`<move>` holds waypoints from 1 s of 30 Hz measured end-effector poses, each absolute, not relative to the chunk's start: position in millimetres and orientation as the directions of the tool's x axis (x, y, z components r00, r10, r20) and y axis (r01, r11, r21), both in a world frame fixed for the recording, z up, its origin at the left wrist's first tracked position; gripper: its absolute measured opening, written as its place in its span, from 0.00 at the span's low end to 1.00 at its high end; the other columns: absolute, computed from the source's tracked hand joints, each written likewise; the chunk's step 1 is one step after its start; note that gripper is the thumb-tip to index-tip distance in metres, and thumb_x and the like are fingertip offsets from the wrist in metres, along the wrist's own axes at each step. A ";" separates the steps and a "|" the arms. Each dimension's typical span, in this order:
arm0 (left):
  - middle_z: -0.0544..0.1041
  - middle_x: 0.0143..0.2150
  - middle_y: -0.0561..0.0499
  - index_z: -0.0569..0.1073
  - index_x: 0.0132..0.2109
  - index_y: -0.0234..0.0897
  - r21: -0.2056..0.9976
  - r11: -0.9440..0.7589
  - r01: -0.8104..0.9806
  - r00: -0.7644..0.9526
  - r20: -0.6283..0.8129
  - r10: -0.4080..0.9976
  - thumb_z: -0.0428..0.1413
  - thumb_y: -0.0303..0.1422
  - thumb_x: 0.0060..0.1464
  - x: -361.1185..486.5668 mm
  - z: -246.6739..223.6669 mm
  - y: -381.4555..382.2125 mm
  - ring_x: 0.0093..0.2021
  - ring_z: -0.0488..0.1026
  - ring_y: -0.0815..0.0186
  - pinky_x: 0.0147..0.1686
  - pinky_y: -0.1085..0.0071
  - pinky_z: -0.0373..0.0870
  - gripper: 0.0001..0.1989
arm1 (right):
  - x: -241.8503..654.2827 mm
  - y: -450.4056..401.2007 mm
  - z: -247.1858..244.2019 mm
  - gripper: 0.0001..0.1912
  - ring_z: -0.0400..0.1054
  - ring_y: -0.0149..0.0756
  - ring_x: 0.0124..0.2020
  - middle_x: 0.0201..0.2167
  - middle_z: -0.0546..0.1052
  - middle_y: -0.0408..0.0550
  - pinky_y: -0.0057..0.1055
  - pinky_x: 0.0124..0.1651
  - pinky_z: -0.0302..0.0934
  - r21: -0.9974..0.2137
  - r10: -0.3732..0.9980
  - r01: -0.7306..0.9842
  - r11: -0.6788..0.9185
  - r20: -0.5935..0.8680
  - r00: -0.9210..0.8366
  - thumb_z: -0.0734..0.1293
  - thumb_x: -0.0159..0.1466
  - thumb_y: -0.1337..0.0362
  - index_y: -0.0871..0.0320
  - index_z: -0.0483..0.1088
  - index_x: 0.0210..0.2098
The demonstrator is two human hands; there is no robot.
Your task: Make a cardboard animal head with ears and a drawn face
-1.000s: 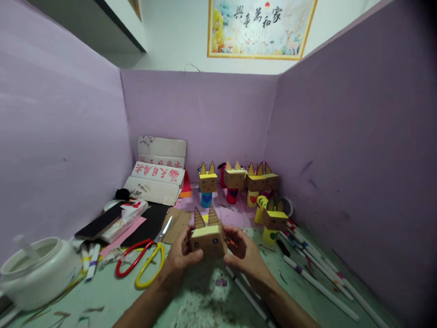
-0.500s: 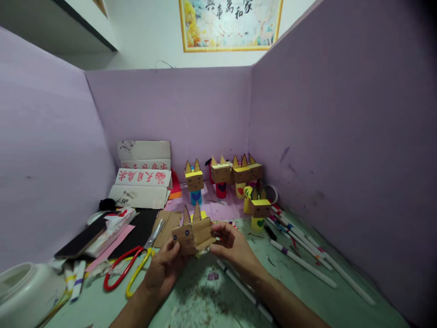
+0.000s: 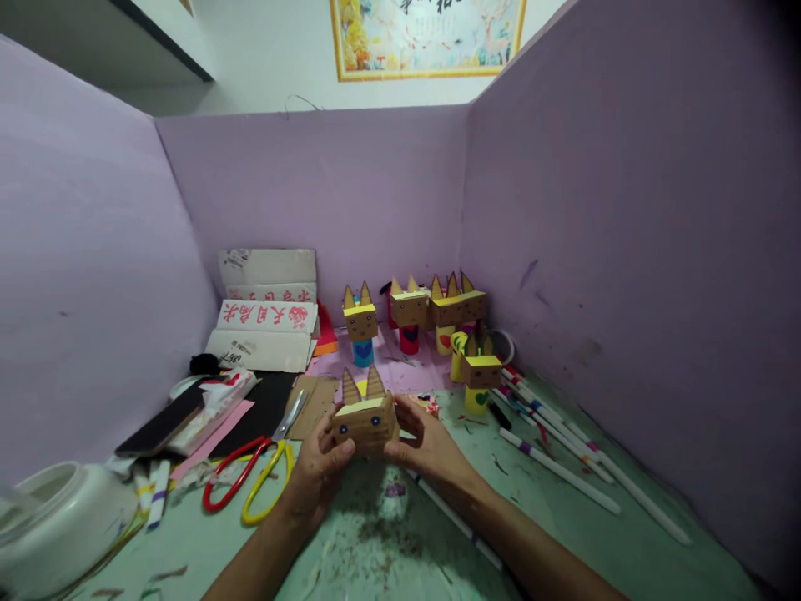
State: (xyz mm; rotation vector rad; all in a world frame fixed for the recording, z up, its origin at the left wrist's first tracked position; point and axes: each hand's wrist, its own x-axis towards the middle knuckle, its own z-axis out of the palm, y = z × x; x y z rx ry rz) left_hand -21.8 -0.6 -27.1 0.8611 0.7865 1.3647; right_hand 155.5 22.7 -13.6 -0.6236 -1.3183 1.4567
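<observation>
The left hand (image 3: 320, 467) is gripping the cardboard box (image 3: 360, 431) at its left side, its thumb pressing the front below one drawn eye (image 3: 343, 430). The right hand (image 3: 435, 442) is pinching the right edge, thumb low and fingers behind. The box is sitting to the right of the scissors (image 3: 291, 416), above the surface (image 3: 350, 555). Light, equal pressure from both hands is likely suiting the card; hard squeezing is risking creases. Fingertips are best staying off the upright ears (image 3: 374, 382), which are probably bending easily.
</observation>
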 end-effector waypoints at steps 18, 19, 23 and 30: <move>0.77 0.47 0.42 0.74 0.49 0.32 0.953 -0.152 -0.262 0.099 0.183 0.978 0.67 0.33 0.36 -16.0 -4.2 -13.3 0.50 0.71 0.45 0.46 0.63 0.68 0.29 | 158.0 14.0 -10.3 0.31 0.67 0.51 0.50 0.47 0.76 0.52 0.45 0.52 0.60 -0.909 0.872 -0.395 0.133 0.297 -0.390 0.76 0.44 0.59 0.56 0.72 0.48; 0.78 0.47 0.42 0.74 0.49 0.32 0.953 -0.157 -0.258 0.096 0.187 0.978 0.67 0.33 0.36 -15.9 -4.2 -12.7 0.50 0.71 0.46 0.46 0.63 0.68 0.29 | 157.5 14.2 -9.9 0.31 0.67 0.51 0.50 0.47 0.76 0.51 0.45 0.52 0.60 -0.908 0.873 -0.399 0.129 0.295 -0.389 0.76 0.44 0.59 0.56 0.72 0.48; 0.75 0.52 0.42 0.70 0.55 0.34 0.939 -0.177 -0.294 0.071 0.207 0.976 0.68 0.35 0.34 -12.6 -7.6 -9.5 0.53 0.68 0.45 0.50 0.61 0.65 0.37 | 156.1 16.6 -4.6 0.27 0.68 0.50 0.49 0.44 0.78 0.50 0.44 0.53 0.59 -0.889 0.891 -0.452 0.072 0.261 -0.371 0.75 0.45 0.61 0.58 0.73 0.45; 0.71 0.55 0.36 0.67 0.56 0.34 0.908 -0.117 -0.402 -0.016 0.121 0.993 0.69 0.38 0.32 -16.1 -15.5 -6.0 0.56 0.65 0.44 0.52 0.57 0.63 0.41 | 165.1 20.6 3.2 0.15 0.73 0.46 0.39 0.34 0.81 0.50 0.43 0.49 0.63 -0.708 0.936 -0.661 -0.249 -0.002 -0.351 0.70 0.48 0.58 0.59 0.77 0.33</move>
